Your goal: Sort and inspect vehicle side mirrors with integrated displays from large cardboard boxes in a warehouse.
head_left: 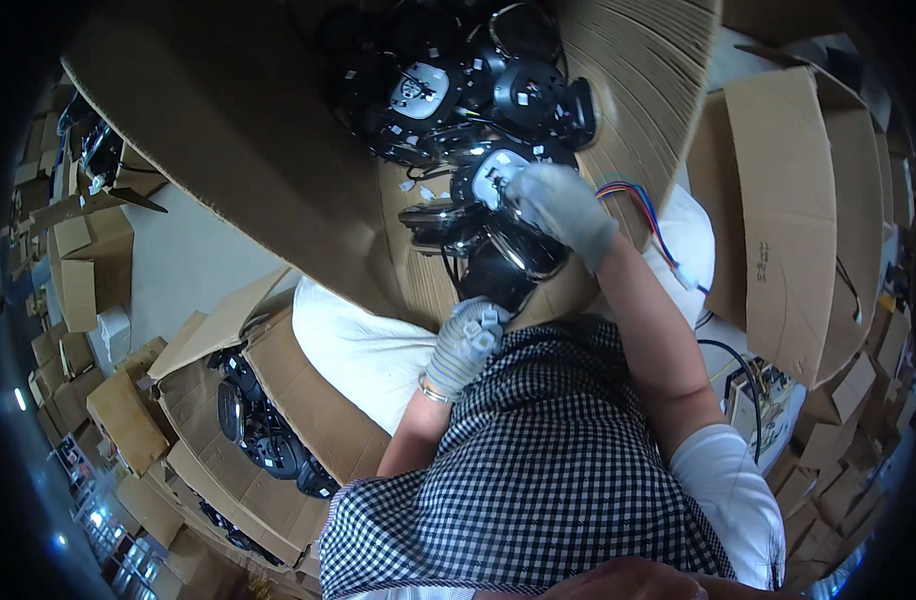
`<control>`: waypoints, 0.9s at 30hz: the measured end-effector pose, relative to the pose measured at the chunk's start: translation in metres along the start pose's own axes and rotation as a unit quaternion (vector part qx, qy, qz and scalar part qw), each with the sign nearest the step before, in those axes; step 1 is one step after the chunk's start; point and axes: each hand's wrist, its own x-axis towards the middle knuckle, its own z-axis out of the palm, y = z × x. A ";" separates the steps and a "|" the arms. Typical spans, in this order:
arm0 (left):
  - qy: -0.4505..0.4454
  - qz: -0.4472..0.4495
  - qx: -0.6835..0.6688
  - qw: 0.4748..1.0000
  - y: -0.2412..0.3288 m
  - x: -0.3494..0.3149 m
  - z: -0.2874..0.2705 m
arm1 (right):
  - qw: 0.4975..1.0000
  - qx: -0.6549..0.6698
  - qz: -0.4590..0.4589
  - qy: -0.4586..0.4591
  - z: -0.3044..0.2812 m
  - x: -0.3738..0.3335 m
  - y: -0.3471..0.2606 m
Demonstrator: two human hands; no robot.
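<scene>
My left hand [466, 348], in a pale glove with a bracelet at the wrist, is closed around small white plastic pieces [485, 338]. It rests by the near end of a glossy black housing [498, 275]. Further up, my right hand [563, 208], also gloved and slightly blurred, has its fingers curled at the white face [498, 178] of another black unit. What those fingertips grip is hidden. More black rounded units [528, 95] with cables and white tags lie heaped in a large cardboard box [268, 150] opening toward me. Loose white bits [426, 192] lie on its cardboard.
Coloured wires [643, 205] with a white connector [686, 277] hang over the box's right edge by my knee. At my lower left, an open carton [308, 390] holds similar black parts [263, 425]. Another carton [783, 200] stands on the right, beside a black cable [750, 375].
</scene>
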 end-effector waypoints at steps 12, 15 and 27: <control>-0.040 -0.217 -0.189 0.957 0.037 0.026 -0.020 | 0.833 -0.520 0.189 -0.016 0.031 0.223 0.113; 0.017 -0.047 0.022 0.999 0.006 0.012 0.001 | 0.804 -0.568 0.164 -0.067 0.028 0.213 0.100; 0.121 -0.203 -0.214 0.948 0.024 0.016 -0.019 | 0.841 -0.504 -0.194 0.005 0.067 -0.065 0.019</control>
